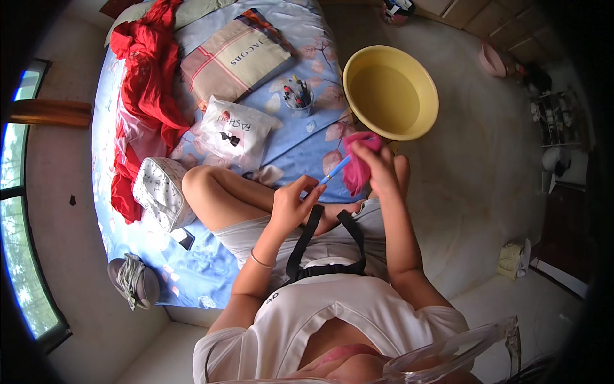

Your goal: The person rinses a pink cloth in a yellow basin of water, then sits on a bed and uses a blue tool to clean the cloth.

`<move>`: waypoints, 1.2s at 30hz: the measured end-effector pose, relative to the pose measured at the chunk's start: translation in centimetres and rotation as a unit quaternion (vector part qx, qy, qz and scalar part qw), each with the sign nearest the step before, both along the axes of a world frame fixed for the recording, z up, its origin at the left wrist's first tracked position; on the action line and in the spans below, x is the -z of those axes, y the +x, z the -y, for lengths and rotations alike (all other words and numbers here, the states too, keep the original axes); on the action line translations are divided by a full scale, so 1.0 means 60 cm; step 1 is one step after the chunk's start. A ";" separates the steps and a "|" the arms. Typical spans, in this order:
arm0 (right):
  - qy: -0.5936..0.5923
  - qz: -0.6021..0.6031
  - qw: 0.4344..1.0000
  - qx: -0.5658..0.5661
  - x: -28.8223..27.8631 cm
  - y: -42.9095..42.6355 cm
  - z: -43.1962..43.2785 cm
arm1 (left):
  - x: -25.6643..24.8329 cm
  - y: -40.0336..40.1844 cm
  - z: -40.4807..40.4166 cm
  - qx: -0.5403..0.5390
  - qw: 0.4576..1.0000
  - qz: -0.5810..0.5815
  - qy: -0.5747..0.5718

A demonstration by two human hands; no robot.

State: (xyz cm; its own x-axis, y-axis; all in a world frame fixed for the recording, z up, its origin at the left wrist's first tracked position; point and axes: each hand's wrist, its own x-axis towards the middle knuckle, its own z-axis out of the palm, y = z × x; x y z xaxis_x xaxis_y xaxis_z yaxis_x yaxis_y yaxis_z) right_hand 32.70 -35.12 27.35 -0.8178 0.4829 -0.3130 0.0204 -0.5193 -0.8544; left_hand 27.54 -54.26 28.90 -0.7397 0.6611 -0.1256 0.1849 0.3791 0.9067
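Observation:
My left hand (295, 199) pinches the lower end of a slim blue pen (339, 169) that bears a gold-coloured ring. Around the pen's upper end, my right hand (379, 168) grips a bunched pink cloth (355, 175). Both hands are above my crossed legs at the bed's edge. Beyond them on the bed, a clear plastic cup (302, 111) holds several pens, upright or leaning. Just past my right hand, a large yellow basin (352, 115) with what looks like water inside stands beside the bed.
On the blue floral bed lie a white plastic bag (235, 132), a folded checked fabric (240, 57), red cloth (151, 81), a white patterned case (163, 194) and a phone-like object (183, 238). A grey rounded object (146, 288) is at the near left corner. A pink basin (491, 60) is far right.

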 end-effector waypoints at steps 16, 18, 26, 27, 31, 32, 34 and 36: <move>0.044 0.025 0.995 -0.084 0.028 0.012 0.036 | -0.003 -0.011 -0.017 -0.018 0.983 -0.179 0.025; 0.071 0.018 0.989 -0.127 0.052 0.013 0.077 | 0.004 -0.011 -0.019 -0.011 0.970 -0.242 0.008; -0.039 0.015 0.999 0.028 0.021 0.009 0.023 | -0.015 -0.018 -0.017 -0.017 0.913 -0.406 -0.025; -0.059 0.000 0.998 0.032 0.005 0.005 0.026 | -0.014 -0.018 -0.021 -0.017 0.914 -0.405 -0.022; 0.119 -0.003 0.992 -0.046 0.061 0.005 0.094 | -0.001 -0.022 -0.035 -0.006 0.881 -0.470 -0.050; 0.092 0.013 0.995 -0.044 0.082 0.013 0.088 | -0.004 -0.020 -0.038 0.000 0.882 -0.468 -0.052; 0.039 0.035 0.998 -0.032 0.069 0.010 0.077 | -0.010 -0.019 -0.033 0.006 0.883 -0.466 -0.056; 0.027 0.049 0.998 0.008 0.059 0.014 0.047 | -0.008 -0.019 -0.028 0.014 0.883 -0.466 -0.059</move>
